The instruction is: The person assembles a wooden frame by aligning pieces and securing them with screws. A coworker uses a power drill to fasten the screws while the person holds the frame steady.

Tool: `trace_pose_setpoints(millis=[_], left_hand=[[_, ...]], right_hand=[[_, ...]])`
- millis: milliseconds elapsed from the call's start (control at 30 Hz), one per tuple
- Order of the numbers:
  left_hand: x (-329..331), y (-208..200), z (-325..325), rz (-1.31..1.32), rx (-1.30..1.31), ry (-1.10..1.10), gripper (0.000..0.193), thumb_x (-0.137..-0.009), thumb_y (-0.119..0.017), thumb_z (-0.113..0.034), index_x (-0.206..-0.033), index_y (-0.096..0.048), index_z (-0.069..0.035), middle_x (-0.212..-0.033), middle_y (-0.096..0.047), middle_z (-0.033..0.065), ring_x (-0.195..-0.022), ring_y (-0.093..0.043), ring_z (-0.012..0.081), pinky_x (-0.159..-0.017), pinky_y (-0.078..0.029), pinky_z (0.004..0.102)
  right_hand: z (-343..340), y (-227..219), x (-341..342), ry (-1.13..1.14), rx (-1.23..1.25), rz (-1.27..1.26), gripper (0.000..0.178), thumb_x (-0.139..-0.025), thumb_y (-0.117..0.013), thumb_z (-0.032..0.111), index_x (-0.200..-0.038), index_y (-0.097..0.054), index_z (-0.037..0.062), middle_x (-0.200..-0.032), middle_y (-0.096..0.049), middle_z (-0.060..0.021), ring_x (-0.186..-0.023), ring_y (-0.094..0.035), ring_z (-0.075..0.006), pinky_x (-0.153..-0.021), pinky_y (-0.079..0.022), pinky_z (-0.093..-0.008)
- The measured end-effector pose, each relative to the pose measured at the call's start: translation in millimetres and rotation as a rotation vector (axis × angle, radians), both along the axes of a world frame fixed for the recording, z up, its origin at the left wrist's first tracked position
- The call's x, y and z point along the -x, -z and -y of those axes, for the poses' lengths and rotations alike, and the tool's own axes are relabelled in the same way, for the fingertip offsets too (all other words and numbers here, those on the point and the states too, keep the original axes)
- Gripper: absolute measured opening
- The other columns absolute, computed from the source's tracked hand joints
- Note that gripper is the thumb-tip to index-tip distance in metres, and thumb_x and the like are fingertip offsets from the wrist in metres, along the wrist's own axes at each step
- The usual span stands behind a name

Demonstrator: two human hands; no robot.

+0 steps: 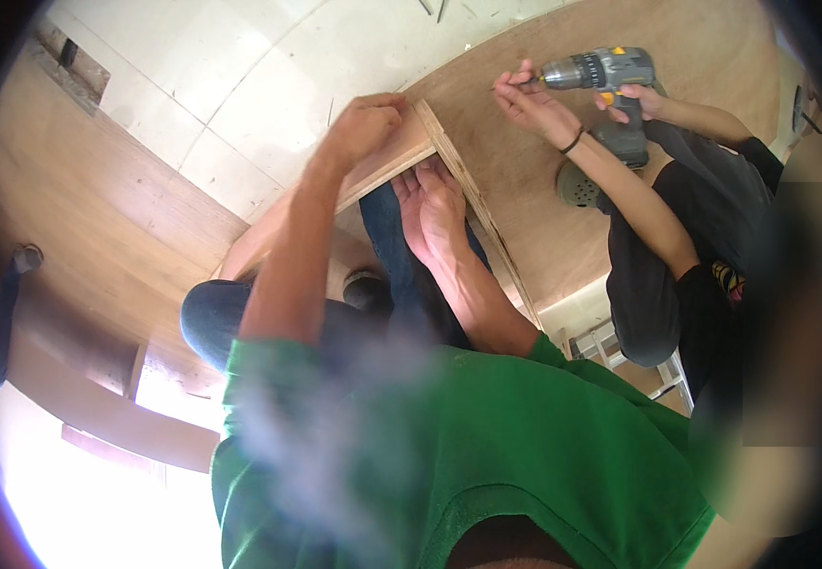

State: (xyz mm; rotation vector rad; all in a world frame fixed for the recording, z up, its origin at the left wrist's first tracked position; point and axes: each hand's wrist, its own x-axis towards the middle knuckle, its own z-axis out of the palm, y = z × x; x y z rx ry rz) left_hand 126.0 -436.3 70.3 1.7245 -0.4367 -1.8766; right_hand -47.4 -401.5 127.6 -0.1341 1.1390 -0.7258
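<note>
Two wooden boards meet at a corner in front of me: a pale board [365, 180] running to the lower left, and a plywood panel [483, 216] seen edge-on, running to the lower right. My left hand [369, 130] is closed at the far side of the pale board, near the corner, its fingers curled against it. Inside the corner, my right hand [433, 211] is turned palm up. Its fingers are stretched toward the boards, with the fingertips touching or close to the pale board's edge. I cannot see anything in its palm.
At the right a co-worker holds a grey and yellow cordless drill [610, 71], the other hand at its bit. A large curved wooden sheet [534, 161] lies beneath. A hammer-like tool [15, 284] is at the left, on wood. An aluminium ladder [601, 346] lies right of me.
</note>
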Motion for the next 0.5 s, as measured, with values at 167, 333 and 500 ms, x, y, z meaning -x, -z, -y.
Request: trace_pose_setpoints(millis=[167,333,500], left_hand=[[27,-1,-1,0.316,0.029,0.150,0.057,-0.095,-0.052,-0.011,-0.148,-0.071,-0.001,-0.141,-0.075,0.0268,-0.130,-0.073,0.0362,-0.116,-0.051,0.0398],[22,-7,-2,0.279,0.020,0.195,0.057,-0.097,-0.051,-0.012,-0.149,-0.071,-0.003,-0.143,-0.075,0.0255,-0.132,-0.072,0.0381,-0.117,-0.050,0.0415],[23,-18,4,0.314,0.070,0.258,0.058,-0.100,-0.047,-0.014,-0.153,-0.069,-0.005,-0.147,-0.072,0.0262,-0.138,-0.068,0.0398,-0.121,-0.047,0.0426]], right_hand=[[10,42,-11,0.035,-0.075,0.067,0.042,-0.116,-0.045,0.005,-0.157,-0.052,0.0014,-0.160,-0.059,-0.0135,-0.147,-0.057,-0.0260,-0.129,-0.045,-0.0454],[13,61,-11,0.012,-0.120,0.117,0.042,-0.118,-0.044,0.008,-0.159,-0.051,0.0023,-0.161,-0.058,-0.0134,-0.149,-0.056,-0.0246,-0.130,-0.044,-0.0429],[18,51,-7,0.012,-0.122,0.185,0.037,-0.119,-0.052,0.016,-0.154,-0.055,0.0067,-0.156,-0.060,-0.0098,-0.144,-0.058,-0.0231,-0.128,-0.047,-0.0430]])
